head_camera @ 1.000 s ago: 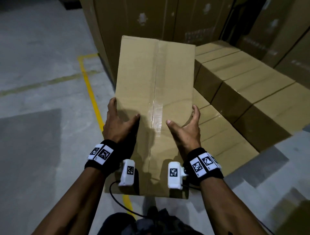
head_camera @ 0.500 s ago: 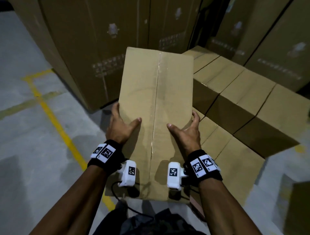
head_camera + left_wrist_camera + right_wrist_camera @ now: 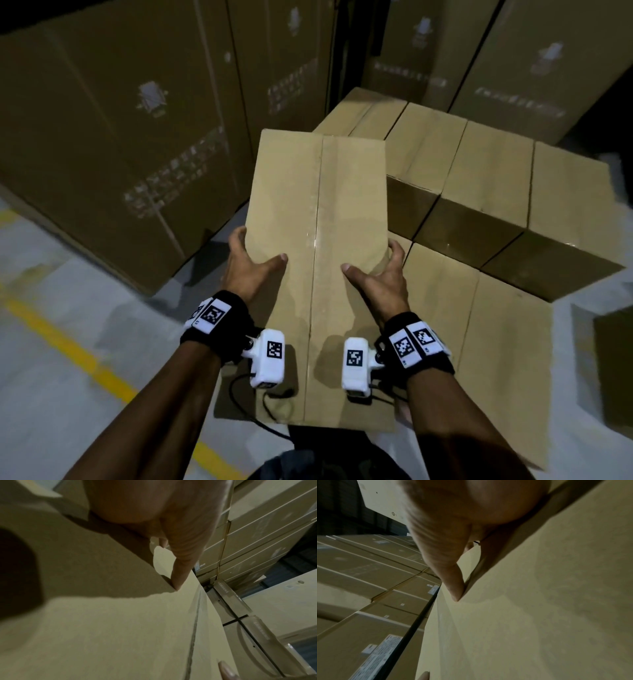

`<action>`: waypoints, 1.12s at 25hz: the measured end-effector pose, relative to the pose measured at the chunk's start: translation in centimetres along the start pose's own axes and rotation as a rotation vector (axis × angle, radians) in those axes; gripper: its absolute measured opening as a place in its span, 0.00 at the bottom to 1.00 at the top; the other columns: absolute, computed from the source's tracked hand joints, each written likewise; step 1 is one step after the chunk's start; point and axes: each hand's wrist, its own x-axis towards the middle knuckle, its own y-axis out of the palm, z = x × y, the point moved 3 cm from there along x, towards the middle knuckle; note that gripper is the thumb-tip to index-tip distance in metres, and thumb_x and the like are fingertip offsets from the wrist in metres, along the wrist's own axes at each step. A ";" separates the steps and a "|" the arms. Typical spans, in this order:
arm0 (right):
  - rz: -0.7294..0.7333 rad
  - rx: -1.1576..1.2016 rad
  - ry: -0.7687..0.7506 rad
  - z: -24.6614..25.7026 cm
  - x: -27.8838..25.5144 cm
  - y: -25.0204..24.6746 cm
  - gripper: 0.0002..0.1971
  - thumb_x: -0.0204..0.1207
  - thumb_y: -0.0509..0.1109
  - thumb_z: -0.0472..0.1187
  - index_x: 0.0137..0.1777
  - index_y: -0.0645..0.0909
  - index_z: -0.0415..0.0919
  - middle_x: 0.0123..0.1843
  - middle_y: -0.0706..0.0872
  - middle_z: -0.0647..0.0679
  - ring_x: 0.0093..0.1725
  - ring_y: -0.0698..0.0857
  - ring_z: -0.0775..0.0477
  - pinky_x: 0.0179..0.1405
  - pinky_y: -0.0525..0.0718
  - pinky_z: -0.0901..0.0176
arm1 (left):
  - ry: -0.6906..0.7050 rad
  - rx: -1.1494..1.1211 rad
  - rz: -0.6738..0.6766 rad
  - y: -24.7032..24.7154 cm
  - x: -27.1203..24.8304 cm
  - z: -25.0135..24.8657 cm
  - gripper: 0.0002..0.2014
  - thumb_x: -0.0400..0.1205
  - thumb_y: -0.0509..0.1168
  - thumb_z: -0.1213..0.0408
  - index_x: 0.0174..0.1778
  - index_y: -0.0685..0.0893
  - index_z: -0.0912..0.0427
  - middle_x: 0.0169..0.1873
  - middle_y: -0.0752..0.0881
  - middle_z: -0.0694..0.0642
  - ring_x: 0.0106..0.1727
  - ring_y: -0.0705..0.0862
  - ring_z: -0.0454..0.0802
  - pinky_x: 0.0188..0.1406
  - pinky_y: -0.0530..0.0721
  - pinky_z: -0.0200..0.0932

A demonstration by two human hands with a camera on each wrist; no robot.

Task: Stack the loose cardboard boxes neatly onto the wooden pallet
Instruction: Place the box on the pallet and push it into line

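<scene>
Both hands carrying long tan taped cardboard box (image 3: 317,260), held in the air lengthwise.
Left hand (image 3: 247,263) and right hand (image 3: 381,274) clamp its side edges, thumbs flat on top. Stacked plain cardboard boxes (image 3: 479,192) just right and below; tall printed cartons (image 3: 130,144) ahead-left; yellow floor line (image 3: 78,356) left.

- Head view: looking down and forward from above the carried box (image 3: 317,260), both wrists in frame, stacked boxes (image 3: 486,192) to its right.
- Left wrist view: very near the carried box's top, facing along the thumb (image 3: 181,566).
- Right wrist view: equally near, mirrored.
- Shared by all three: the carried box's top face.
</scene>
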 end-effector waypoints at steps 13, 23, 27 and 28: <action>-0.100 0.013 0.177 3.8 13.0 8.7 0.53 0.60 0.84 0.59 0.80 0.55 0.65 0.78 0.76 0.46 0.74 0.76 0.37 0.75 0.76 0.42 | -0.086 0.051 0.201 1.7 21.0 -1.0 0.45 0.71 0.82 0.60 0.78 0.60 0.47 0.62 0.80 0.54 0.64 0.81 0.59 0.69 0.79 0.62; -0.301 0.015 0.325 6.4 13.8 16.5 0.52 0.66 0.85 0.55 0.84 0.54 0.61 0.74 0.80 0.44 0.70 0.79 0.35 0.72 0.78 0.43 | -0.104 0.001 0.397 0.4 30.3 0.8 0.42 0.69 0.78 0.54 0.75 0.62 0.38 0.56 0.85 0.53 0.56 0.86 0.55 0.59 0.85 0.51; -0.333 0.023 0.359 6.1 13.8 18.4 0.52 0.67 0.84 0.54 0.85 0.53 0.59 0.77 0.77 0.44 0.73 0.77 0.36 0.73 0.77 0.46 | -0.107 0.024 0.467 0.1 32.0 1.4 0.46 0.62 0.77 0.48 0.74 0.60 0.34 0.65 0.81 0.56 0.61 0.84 0.57 0.65 0.83 0.57; -0.336 0.027 0.361 5.8 14.0 18.8 0.53 0.67 0.84 0.55 0.85 0.52 0.59 0.77 0.77 0.44 0.73 0.77 0.36 0.74 0.77 0.46 | -0.111 0.028 0.487 0.2 32.2 1.5 0.46 0.64 0.78 0.50 0.75 0.60 0.36 0.67 0.80 0.57 0.63 0.82 0.57 0.66 0.82 0.56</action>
